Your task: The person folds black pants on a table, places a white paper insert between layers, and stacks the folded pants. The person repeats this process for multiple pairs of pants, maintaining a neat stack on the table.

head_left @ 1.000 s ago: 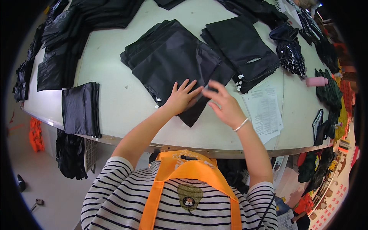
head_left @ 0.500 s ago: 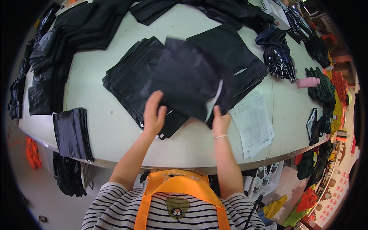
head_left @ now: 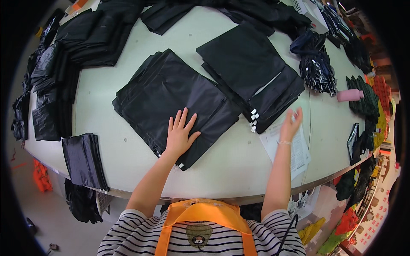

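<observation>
Two stacks of folded black garments lie side by side at the middle of the table. My left hand (head_left: 181, 133) rests flat, fingers spread, on the lower edge of the left stack (head_left: 166, 94). My right hand (head_left: 291, 124) is raised over the printed paper sheets (head_left: 300, 153), just below the right stack (head_left: 245, 55). Its fingers are bent and partly apart, and I see nothing between them. Small white tags (head_left: 254, 116) stick out at the right stack's near corner.
More folded black garments (head_left: 92, 36) line the table's far left side. A smaller black pile (head_left: 83, 160) sits at the near left edge. To the right are a bundle of dark tagged pieces (head_left: 315, 68), a pink bottle (head_left: 350, 95) and a white box (head_left: 314, 19).
The black piece that was in my hands now lies flat on the left stack. My right hand has let go and moved right, over the papers.
</observation>
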A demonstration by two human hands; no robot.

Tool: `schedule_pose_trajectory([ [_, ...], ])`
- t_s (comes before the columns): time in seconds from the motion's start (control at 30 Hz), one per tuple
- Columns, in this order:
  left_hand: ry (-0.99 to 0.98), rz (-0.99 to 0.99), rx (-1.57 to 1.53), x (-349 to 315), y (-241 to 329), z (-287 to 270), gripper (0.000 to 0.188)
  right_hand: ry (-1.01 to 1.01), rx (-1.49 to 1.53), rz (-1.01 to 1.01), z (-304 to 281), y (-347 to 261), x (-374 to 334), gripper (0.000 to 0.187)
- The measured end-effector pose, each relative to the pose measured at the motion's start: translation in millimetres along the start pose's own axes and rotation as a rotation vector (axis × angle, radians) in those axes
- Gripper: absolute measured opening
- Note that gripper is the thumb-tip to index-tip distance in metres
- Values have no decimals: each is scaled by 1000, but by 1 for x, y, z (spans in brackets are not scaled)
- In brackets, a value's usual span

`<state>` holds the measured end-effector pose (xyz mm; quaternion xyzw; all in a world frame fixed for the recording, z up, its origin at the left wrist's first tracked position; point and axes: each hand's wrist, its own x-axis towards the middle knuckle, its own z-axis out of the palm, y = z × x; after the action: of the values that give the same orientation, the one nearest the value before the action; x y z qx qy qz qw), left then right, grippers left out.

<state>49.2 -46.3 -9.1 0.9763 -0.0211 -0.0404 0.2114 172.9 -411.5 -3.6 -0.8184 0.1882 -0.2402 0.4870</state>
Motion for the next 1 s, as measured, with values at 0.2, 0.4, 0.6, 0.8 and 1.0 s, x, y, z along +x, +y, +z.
schedule_pose_trajectory([
  [0.2,94,16,31,0,-10,13,47,143,-1109,411,-198,103,-61,70],
  [0.4,25,35,-147,8,-18,13,38,191,-358,599,-274,188,-103,44],
  [0.6,17,89,-377,-10,-21,3,40,-79,-1016,275,-296,137,-74,28],
  [0.8,16,93,-388,-29,-16,-24,39,65,337,372,-320,-9,-100,26],
  [1.0,-43,89,-439,-32,-4,-35,41,-412,192,318,-250,-65,-194,19],
])
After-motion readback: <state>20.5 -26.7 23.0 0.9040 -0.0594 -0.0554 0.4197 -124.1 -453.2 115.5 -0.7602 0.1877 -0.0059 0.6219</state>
